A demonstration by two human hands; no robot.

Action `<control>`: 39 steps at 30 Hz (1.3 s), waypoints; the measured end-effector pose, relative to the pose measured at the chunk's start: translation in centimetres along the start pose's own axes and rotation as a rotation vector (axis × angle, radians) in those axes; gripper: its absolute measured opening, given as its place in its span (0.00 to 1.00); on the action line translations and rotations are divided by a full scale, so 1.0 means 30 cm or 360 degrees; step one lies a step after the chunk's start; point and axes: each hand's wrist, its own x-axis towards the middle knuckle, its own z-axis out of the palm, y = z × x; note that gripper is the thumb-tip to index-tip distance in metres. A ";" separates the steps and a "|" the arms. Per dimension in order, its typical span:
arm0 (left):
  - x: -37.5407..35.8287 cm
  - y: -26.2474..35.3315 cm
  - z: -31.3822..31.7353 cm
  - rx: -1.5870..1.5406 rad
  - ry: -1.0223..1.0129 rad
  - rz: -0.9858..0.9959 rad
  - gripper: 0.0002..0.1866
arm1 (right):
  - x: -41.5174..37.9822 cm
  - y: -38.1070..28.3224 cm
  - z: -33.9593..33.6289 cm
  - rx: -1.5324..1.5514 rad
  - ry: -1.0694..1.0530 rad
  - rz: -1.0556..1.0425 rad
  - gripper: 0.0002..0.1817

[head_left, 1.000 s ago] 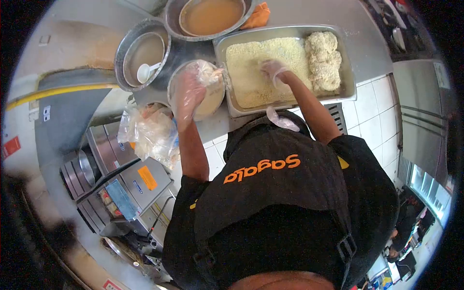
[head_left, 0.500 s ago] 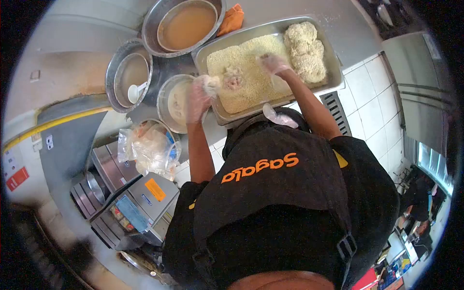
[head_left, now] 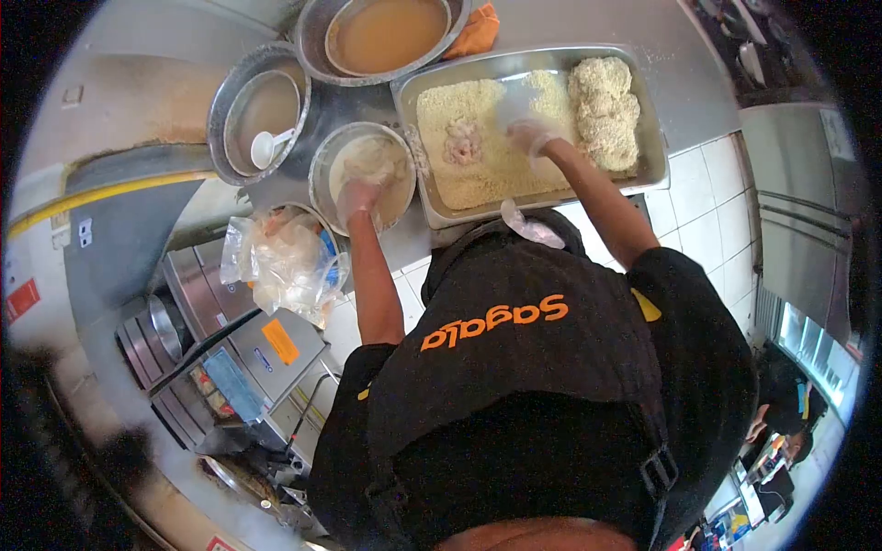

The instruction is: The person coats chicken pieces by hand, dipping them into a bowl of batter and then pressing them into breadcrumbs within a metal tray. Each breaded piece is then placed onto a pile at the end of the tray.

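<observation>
My left hand (head_left: 359, 196) reaches into a round bowl of pale batter (head_left: 401, 197). Its fingers are smeared by motion and partly lost in the pale, wet contents, so what they hold cannot be made out. In the steel tray (head_left: 654, 138) of yellowish crumbs (head_left: 469, 190), my right hand (head_left: 533, 138) wears a clear glove and is just over the crumbs, also blurred. A raw, pinkish piece of meat (head_left: 463, 142) lies on the crumbs left of that hand. Several crumb-coated pieces (head_left: 604, 112) are heaped at the tray's right end.
Two larger metal bowls of brownish liquid stand behind: one (head_left: 304, 28) at the back, another (head_left: 220, 138) at left with a white scoop (head_left: 264, 147). An orange cloth (head_left: 476, 33) lies behind the tray. A clear plastic bag (head_left: 285, 262) sits in front of the batter bowl.
My left hand has gone from the tray's left edge into the batter bowl. My right hand remains over the crumbs, still moving. The whole view has shifted slightly.
</observation>
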 end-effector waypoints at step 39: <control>-0.098 0.100 -0.160 -0.0892 -0.0549 0.0617 0.14 | 0.504 -0.139 0.076 0.1015 -0.0010 0.0195 0.22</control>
